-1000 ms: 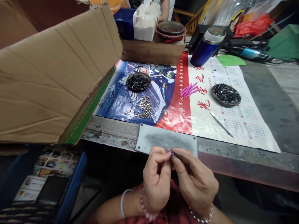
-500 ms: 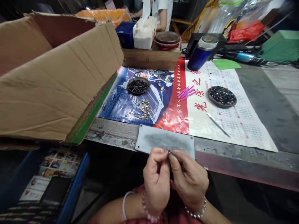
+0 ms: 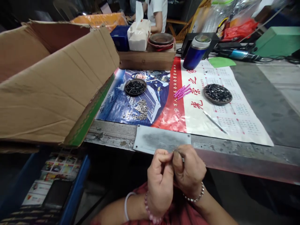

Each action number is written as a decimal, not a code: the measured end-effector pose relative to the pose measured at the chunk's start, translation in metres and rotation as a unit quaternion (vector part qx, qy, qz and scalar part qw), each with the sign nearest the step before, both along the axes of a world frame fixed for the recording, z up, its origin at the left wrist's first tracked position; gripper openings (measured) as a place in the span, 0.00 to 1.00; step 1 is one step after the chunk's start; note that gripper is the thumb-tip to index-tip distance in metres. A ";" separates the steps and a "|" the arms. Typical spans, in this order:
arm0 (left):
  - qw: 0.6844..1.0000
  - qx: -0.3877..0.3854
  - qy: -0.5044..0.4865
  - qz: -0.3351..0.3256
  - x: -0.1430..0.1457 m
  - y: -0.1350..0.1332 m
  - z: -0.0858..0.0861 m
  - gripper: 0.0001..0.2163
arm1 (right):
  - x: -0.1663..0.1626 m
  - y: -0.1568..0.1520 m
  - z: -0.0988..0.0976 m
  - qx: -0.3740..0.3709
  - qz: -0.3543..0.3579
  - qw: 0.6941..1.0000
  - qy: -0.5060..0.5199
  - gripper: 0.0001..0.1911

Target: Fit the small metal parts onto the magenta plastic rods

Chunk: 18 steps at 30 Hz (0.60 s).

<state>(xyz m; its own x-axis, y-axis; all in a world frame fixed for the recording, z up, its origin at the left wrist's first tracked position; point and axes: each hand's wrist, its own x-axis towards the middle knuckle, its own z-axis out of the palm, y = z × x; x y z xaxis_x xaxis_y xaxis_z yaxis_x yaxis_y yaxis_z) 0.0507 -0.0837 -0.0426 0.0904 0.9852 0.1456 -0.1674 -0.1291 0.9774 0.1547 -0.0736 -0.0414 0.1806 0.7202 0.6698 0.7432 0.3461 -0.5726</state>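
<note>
Close together in front of the table edge, my left hand (image 3: 160,179) and my right hand (image 3: 189,170) meet at the fingertips. Both are closed in a pinch, and whatever lies between the fingers is hidden. Just beyond them is a grey metal plate (image 3: 161,139) at the table's edge. Farther back lie a heap of small silvery rings (image 3: 142,109), a bunch of pink strips (image 3: 182,92) and a pointed metal tool (image 3: 215,122). Small dark pieces fill a left round dish (image 3: 135,87) and a right round dish (image 3: 217,94).
A large cardboard box (image 3: 58,84) takes up the left side. Below it is a blue drawer (image 3: 77,187) with cards and a dark wallet. A blue tumbler (image 3: 196,52), a wooden box (image 3: 146,60) and a green object (image 3: 277,40) stand at the back. Beyond sits another person (image 3: 158,14).
The view has shifted slightly. My right hand has rolled inward, its fingers more curled over the fingertips, and the small pink bit seen between them is now hidden.
</note>
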 end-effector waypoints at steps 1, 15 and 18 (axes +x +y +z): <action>1.000 -0.005 0.000 -0.001 0.000 0.000 0.000 0.07 | 0.001 0.001 0.000 -0.011 0.007 1.000 0.001 0.12; 0.999 -0.042 -0.030 0.013 -0.006 0.008 0.003 0.04 | 0.001 0.004 0.005 -0.111 0.116 0.984 0.082 0.23; 0.998 -0.047 -0.044 0.004 -0.007 0.007 0.002 0.04 | 0.004 0.006 0.011 -0.166 0.165 0.965 0.115 0.28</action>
